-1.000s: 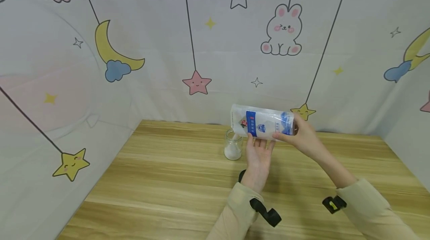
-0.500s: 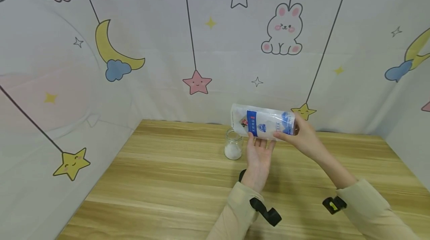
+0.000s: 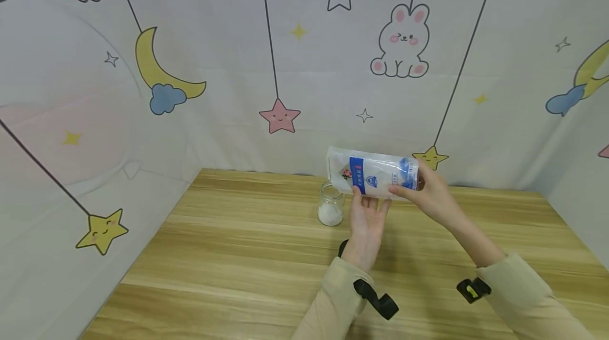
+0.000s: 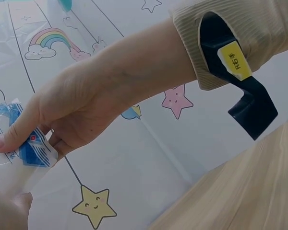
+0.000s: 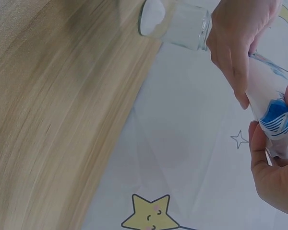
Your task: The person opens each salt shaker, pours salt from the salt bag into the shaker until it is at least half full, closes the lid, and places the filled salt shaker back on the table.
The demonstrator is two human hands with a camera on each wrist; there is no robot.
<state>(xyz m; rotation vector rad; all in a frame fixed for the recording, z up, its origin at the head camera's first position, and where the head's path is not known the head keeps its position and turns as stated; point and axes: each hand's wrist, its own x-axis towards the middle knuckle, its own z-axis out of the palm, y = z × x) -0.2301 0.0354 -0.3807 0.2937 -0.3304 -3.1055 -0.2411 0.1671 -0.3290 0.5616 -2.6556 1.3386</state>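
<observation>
A white-and-blue plastic bag point(image 3: 380, 173) lies almost level in the air, its left end tipped over the mouth of a small glass jar point(image 3: 330, 205). White powder or fine grains fill the lower part of that jar. My left hand point(image 3: 366, 229) holds the bag from below, thumb on its front and fingers behind. At the bag's right end, my right hand point(image 3: 433, 194) grips it with the thumb in front. In the left wrist view my right hand point(image 4: 77, 105) pinches the bag's blue end. The bag's opening is hidden in the wrist views.
The jar stands near the back edge of a wooden table point(image 3: 228, 255). Behind and beside the table hangs a white cloth point(image 3: 214, 134) printed with stars, moons and rabbits. Black straps point(image 3: 376, 300) circle the sleeves.
</observation>
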